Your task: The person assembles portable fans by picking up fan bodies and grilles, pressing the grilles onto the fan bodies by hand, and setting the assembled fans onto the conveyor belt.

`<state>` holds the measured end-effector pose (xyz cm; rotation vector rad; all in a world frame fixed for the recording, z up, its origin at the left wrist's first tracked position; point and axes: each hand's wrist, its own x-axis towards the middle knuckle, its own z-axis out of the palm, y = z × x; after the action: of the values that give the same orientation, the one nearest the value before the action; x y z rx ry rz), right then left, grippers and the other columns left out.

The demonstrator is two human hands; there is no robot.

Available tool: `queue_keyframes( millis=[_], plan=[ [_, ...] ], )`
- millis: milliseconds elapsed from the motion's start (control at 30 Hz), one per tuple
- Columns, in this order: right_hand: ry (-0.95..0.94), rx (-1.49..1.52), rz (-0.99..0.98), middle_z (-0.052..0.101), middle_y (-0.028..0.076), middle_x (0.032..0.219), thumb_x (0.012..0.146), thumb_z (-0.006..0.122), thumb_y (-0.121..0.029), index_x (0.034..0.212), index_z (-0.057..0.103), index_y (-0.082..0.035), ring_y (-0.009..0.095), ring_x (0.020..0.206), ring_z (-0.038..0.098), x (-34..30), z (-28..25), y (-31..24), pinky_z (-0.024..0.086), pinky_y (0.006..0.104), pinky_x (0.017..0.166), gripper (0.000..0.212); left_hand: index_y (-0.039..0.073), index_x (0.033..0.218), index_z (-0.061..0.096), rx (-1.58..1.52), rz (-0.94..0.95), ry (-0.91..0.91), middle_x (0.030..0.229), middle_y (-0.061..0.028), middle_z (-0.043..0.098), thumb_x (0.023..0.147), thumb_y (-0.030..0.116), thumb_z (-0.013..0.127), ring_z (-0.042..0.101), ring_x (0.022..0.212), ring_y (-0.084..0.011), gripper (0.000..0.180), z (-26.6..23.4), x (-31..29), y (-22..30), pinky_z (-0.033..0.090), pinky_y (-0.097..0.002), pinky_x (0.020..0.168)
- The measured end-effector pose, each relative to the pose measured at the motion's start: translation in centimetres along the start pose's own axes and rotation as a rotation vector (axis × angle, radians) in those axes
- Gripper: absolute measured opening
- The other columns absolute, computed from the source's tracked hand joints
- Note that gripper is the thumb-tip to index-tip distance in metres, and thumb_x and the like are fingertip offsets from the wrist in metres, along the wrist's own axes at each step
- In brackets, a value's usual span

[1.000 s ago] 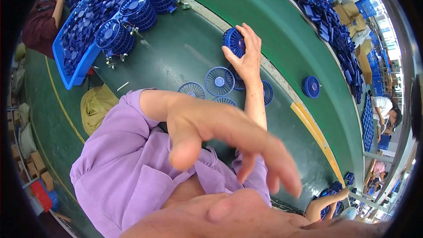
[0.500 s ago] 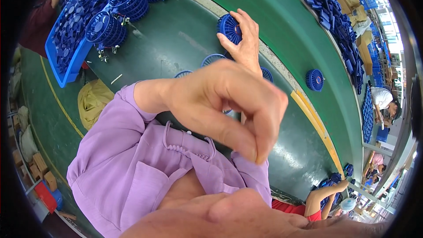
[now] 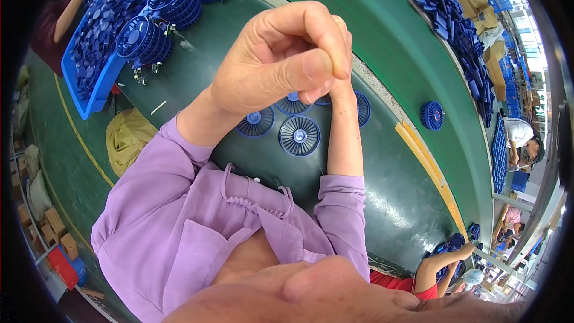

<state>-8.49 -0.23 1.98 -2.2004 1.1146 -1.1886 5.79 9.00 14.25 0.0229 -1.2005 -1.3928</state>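
Observation:
My left hand (image 3: 287, 60) is raised in front, thumb and index finger pressed together. Whatever the pinch holds, if anything, I cannot make out. Behind it, my right hand (image 3: 342, 88) is mostly hidden, and only its wrist area and forearm show plainly. Below the hands on the dark green table, round blue ribbed grilles lie in a group. One grille (image 3: 299, 136) with a bright centre is nearest to me, another grille (image 3: 256, 122) is to its left, and a third grille (image 3: 363, 109) shows beside my right wrist.
A blue bin (image 3: 89, 104) full of small blue parts stands at the far left, near stacked blue baskets (image 3: 141, 39) with small circuit boards. A single grille (image 3: 431, 115) sits on the green conveyor (image 3: 382, 42). Yellow strips (image 3: 427, 164) lie along the edge. Co-workers' arms show at both sides.
My left hand has moved up and away from me, still pinched, uncovering grilles on the table. My right hand, earlier around a blue grille, is now mostly hidden. The conveyor grille shifted slightly.

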Motion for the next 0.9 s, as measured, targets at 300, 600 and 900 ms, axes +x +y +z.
queue_keyframes(
  millis=[300, 600, 900],
  plan=[
    [-0.063, 0.083, 0.1, 0.05, 0.016, 0.133, 0.063, 0.08, -0.021, 0.122, 0.058, -0.009, 0.035, 0.12, 0.045, -0.5, 0.9, 1.1, 0.043, 0.0436, 0.098, 0.065, 0.004, 0.093, 0.055, 0.159, 0.038, 0.024, 0.073, -0.0004, 0.045, 0.094, 0.027, 0.06, 0.039, 0.053, -0.0039, 0.023, -0.8, -0.1, -0.3, 0.031, -0.0185, 0.045],
    [0.05, -0.087, -0.139, 0.05, 0.017, 0.13, 0.062, 0.081, -0.028, 0.121, 0.058, -0.01, 0.038, 0.118, 0.045, -0.1, 0.6, 1.2, 0.041, 0.0466, 0.099, 0.066, 0.004, 0.105, 0.053, 0.14, -0.024, 0.144, 0.074, 0.0004, 0.043, 0.095, 0.022, 0.059, 0.036, 0.056, -0.0047, 0.022, -1.6, -1.0, -1.3, 0.028, -0.0185, 0.047],
    [0.127, 0.066, -0.114, 0.05, 0.018, 0.129, 0.061, 0.081, -0.026, 0.122, 0.056, -0.009, 0.038, 0.119, 0.045, 0.7, -1.1, -1.0, 0.04, 0.0455, 0.1, 0.068, 0.0, 0.125, 0.049, 0.327, -0.058, 0.509, 0.109, -0.0093, 0.057, 0.101, 0.021, 0.044, 0.053, 0.103, -0.0161, 0.032, -5.6, -2.0, -3.9, 0.042, -0.0304, 0.088]
  ],
)
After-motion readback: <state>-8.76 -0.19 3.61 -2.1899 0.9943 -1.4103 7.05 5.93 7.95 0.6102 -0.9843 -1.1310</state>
